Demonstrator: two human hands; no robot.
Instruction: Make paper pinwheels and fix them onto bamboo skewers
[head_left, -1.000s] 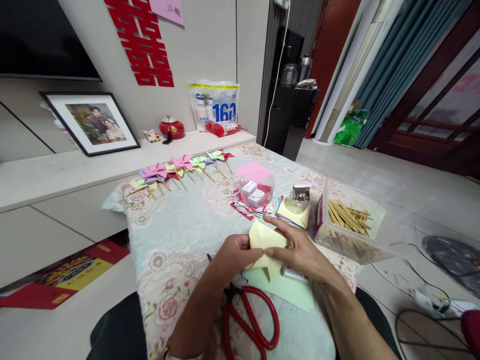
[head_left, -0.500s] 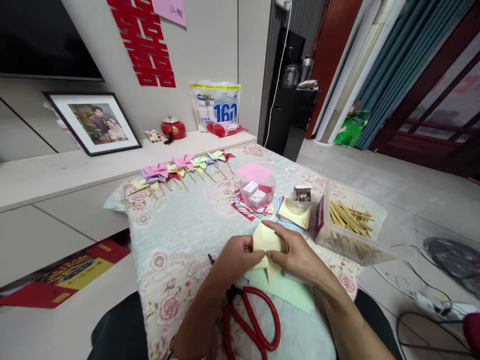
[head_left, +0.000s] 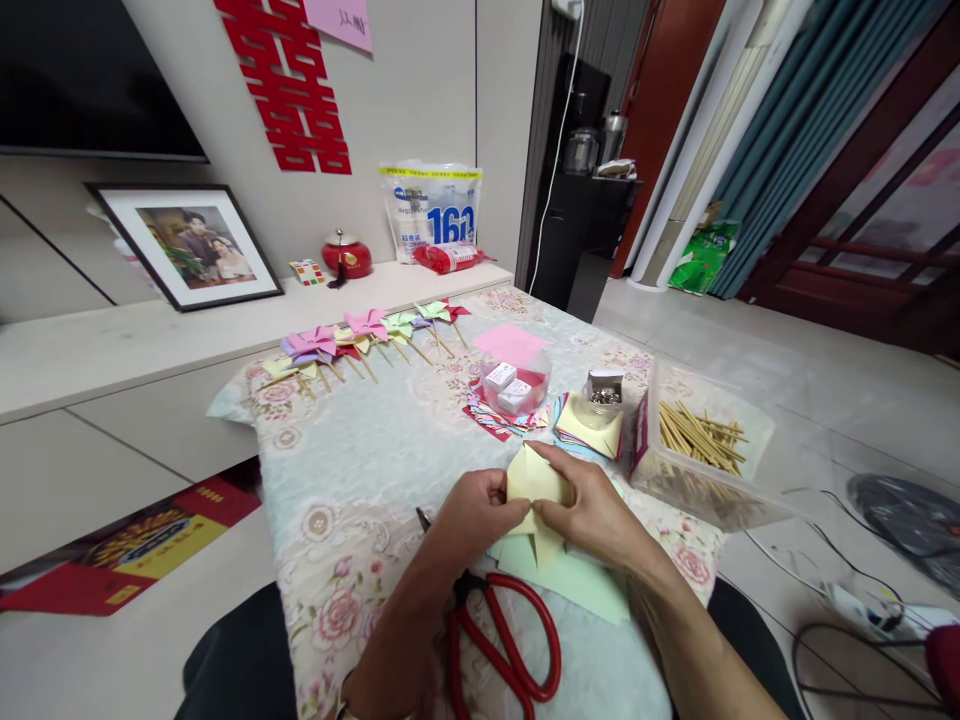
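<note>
Between my two hands is a pale yellow paper pinwheel, its flaps partly folded. My left hand pinches its left side, thumb toward the centre. With thumb at the middle and fingers along the upper right edge, my right hand grips the other side. Beneath the hands lie light green paper sheets on the tablecloth. Red-handled scissors rest nearest me, their blades partly covered by my left forearm.
Finished paper pinwheels on sticks line the table's far left edge. A round clear container holds small white boxes. To the right are a yellow-topped paper stack, a small box of metal pins and a plastic bin of sticks.
Almost nothing differs. Both hands keep hold of the yellow paper in nearly the same place.
</note>
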